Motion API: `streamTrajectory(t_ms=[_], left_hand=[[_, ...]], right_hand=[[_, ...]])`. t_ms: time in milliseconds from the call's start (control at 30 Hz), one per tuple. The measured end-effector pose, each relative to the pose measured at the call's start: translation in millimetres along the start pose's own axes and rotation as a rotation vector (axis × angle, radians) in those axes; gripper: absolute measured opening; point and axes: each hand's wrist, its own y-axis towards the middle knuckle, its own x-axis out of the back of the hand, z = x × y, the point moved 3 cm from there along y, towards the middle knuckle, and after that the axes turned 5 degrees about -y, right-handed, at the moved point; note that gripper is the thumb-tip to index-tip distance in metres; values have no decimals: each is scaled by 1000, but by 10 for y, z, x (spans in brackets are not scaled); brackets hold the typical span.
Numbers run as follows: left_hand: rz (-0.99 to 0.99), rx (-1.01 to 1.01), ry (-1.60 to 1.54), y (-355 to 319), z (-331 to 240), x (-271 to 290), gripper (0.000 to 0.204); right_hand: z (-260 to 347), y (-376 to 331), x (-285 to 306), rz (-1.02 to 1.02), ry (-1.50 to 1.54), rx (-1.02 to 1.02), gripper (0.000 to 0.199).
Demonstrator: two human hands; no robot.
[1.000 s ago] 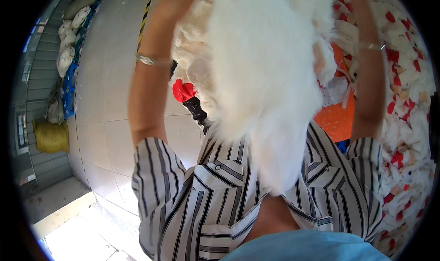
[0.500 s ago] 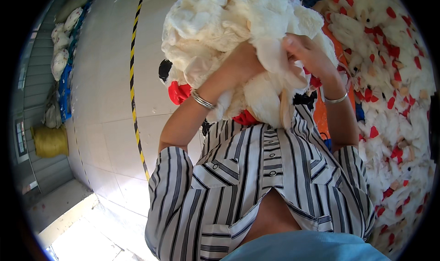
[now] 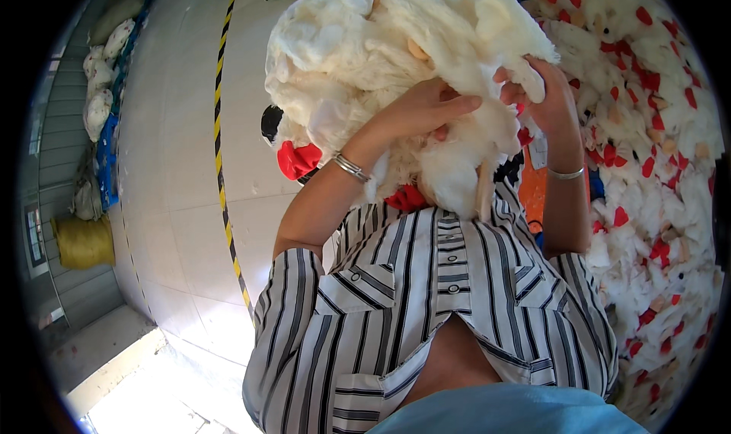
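A big bundle of white fluffy plush skins (image 3: 381, 61) with tan and red bits is held in front of my chest. My left hand (image 3: 426, 106) presses flat against its lower side, fingers stretched across the fur. My right hand (image 3: 537, 91) grips a fold of the same white plush at the bundle's right edge. Both wrists wear thin silver bangles. Under the bundle a red and black plush piece (image 3: 293, 156) pokes out to the left.
A large heap of white plush pieces with red and tan parts (image 3: 655, 167) fills the right side. A yellow-black striped line (image 3: 222, 167) runs along the pale tiled floor. White sacks (image 3: 99, 91) and a yellow bag (image 3: 84, 240) stand at the far left wall.
One second ago both arms held the white plush high, hanging down over my chest. Now the arms have come down and the plush is gathered into a bundle between my hands.
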Motion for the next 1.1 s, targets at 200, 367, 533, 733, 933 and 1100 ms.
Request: streamTrajectory(t_ms=[200,367,533,733,933,1100], left_hand=[[-178,18,-230,320,272,-56,43],[-468,-341,-893,6,114,382,32],[-575,-379,-730,-286,-46,518,35],[-415,-37,-833,-358,280,255,50],[-655,-59,-704,-267,574,203,39],[-624,-221,-497,-485,173,305,35]], right_hand=[[-65,-88,-79,117,-98,-52,26],[-208,-79,490,-330,-434,29,38],[-349,-43,475,-392,-328,135,30],[-391,9,266,-384,-466,91,37],[-425,-8,357,-480,-673,100,36],[105,-144,367,-543,-105,71,36]])
